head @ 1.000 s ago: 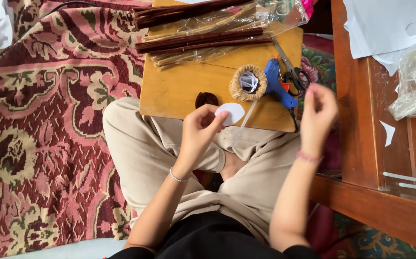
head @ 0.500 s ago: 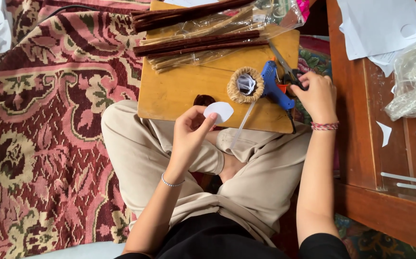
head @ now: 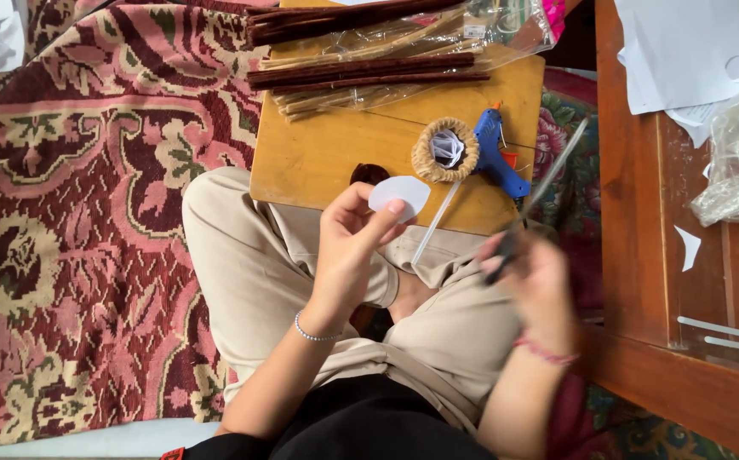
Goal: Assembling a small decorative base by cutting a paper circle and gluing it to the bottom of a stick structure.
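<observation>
Back from the far side of the board comes the right hand (head: 529,271), now blurred over the right knee and closed around scissors (head: 540,192) whose blades point up and away. Left hand (head: 354,247) pinches a small white paper piece (head: 399,195) between thumb and fingertips, above the near edge of the wooden board (head: 327,153). Farther off lie a blue glue gun (head: 495,155), a twine ring (head: 445,149) just left of it, and brown sticks (head: 361,72).

White paper piece (head: 398,195): rounded, flat, pinched over the table's near edge. Scissors (head: 540,192): blurred, blades angled upward past the table's right corner.
</observation>
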